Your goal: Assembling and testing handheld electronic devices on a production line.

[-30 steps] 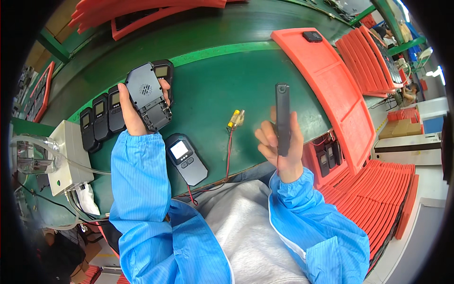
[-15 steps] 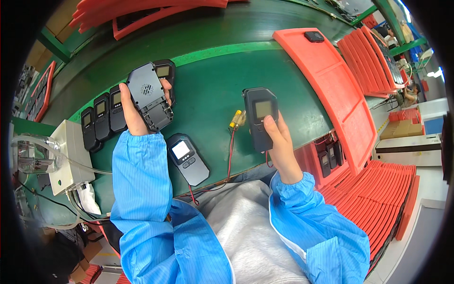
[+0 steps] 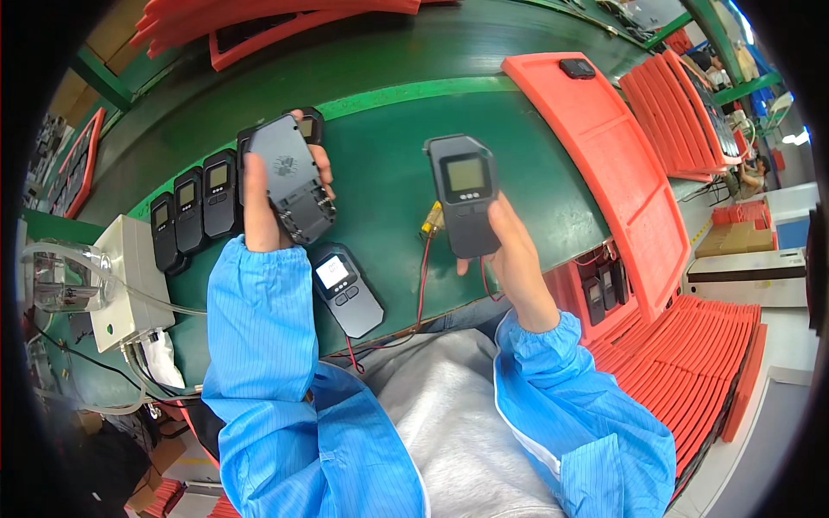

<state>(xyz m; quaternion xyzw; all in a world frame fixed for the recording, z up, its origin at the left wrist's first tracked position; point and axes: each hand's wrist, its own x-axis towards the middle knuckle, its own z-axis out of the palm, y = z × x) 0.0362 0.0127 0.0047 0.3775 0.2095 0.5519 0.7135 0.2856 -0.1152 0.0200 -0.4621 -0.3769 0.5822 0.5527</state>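
Note:
My left hand [image 3: 262, 205] grips a dark handheld meter [image 3: 292, 155], back side up, showing its speaker holes and uncovered battery bay. My right hand [image 3: 520, 259] holds another handheld meter [image 3: 466, 229] with its grey, unlit screen facing up. On the bench below and between them lies a meter with a lit white screen [image 3: 352, 302], a red wire running from its lower end. A yellow connector piece [image 3: 433, 219] on red wires is partly hidden behind the right-hand meter. Several more meters [image 3: 188, 207] stand in a row beside my left hand.
At the left stands a white box [image 3: 129, 281] with tubing and a clear jar [image 3: 65, 281]. A red foam tray [image 3: 596, 147] leans along the right of the green bench [image 3: 380, 164]. Stacked red trays [image 3: 682, 371] fill the lower right, and meters [image 3: 602, 289] sit in a compartment below.
The meter in my left hand has shifted slightly right and tilted. My right hand has brought its meter left and a little farther away, its fingers shifting lower on it.

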